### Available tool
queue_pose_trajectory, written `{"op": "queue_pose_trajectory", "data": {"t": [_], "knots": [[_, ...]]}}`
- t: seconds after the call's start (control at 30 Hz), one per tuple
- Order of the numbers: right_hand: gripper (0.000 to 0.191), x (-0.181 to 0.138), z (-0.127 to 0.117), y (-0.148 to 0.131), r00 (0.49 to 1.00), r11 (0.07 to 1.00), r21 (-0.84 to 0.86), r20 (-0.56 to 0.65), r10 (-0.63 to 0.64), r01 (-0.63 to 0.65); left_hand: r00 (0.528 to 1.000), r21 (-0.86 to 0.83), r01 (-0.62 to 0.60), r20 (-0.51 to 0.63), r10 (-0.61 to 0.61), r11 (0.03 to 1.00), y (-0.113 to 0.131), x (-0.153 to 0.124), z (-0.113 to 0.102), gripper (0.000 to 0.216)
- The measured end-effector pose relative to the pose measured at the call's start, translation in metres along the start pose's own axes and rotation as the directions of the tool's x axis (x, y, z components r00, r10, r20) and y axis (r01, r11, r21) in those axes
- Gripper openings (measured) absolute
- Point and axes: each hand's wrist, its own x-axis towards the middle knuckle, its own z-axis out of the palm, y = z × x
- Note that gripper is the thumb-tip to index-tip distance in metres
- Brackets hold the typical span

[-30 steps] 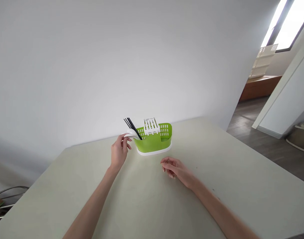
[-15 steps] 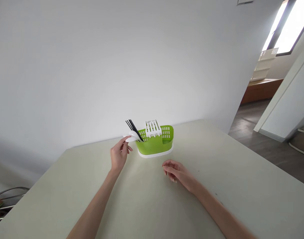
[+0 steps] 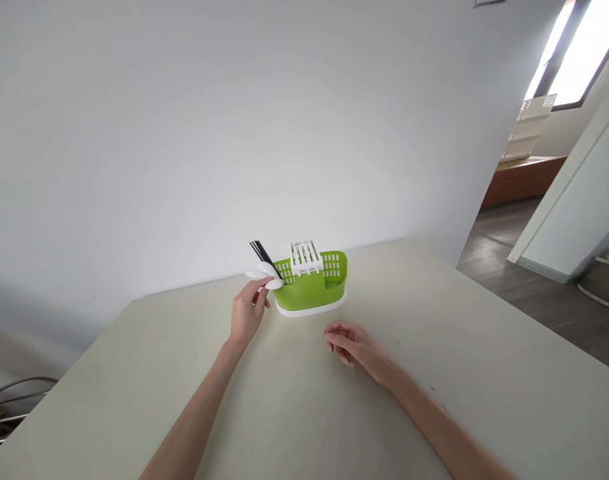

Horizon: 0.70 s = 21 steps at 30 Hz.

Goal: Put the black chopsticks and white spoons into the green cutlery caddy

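Note:
A green cutlery basket [image 3: 304, 297] with slotted sides and a white base stands on the table near the wall. Several white spoons [image 3: 265, 268] lean out over its left end, next to a bundle of thin black chopsticks [image 3: 262, 253]. My left hand [image 3: 248, 308] is at that end, with thumb and fingers closed on the bowl of the nearest white spoon [image 3: 274, 284]; its handle is hidden. In front of the basket, apart from it, my right hand [image 3: 348, 342] rests by the table with curled fingers and nothing visible in them.
A white slotted rack [image 3: 306, 259] sits across the middle of the basket. The pale table [image 3: 384, 413] meets a white wall [image 3: 304, 133] behind. At the lower left is a metal rack [image 3: 14, 407]. A doorway and window [image 3: 584, 60] lie to the right.
My left hand has moved right, and the spoon it grips now sits closer against the basket's left end. The right hand has stayed in place.

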Motion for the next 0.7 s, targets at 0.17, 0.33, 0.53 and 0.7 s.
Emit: {"op": "queue_pose_trajectory", "data": {"t": [0.17,0.33,0.53,0.7], "knots": [[0.045,-0.001,0.000,-0.002,1.000,1.000,-0.014,-0.003,0.007,-0.007,0.995,0.012,0.096,-0.043,-0.095,0.995,-0.001,-0.013,0.006,0.035],[0.044,-0.001,-0.001,-0.001,1.000,0.999,-0.032,0.003,0.005,-0.005,0.958,-0.096,0.259,-0.102,-0.268,0.961,-0.010,-0.041,0.021,0.025],[0.046,-0.002,-0.001,0.000,1.000,0.999,-0.037,-0.005,0.022,-0.023,0.917,-0.082,0.396,-0.005,-0.398,0.914,-0.021,-0.056,0.031,0.026],[0.045,-0.004,0.001,-0.003,0.999,0.998,-0.047,-0.004,0.043,-0.044,0.885,-0.098,0.466,0.056,-0.462,0.879,-0.029,-0.055,0.030,0.034]]}}
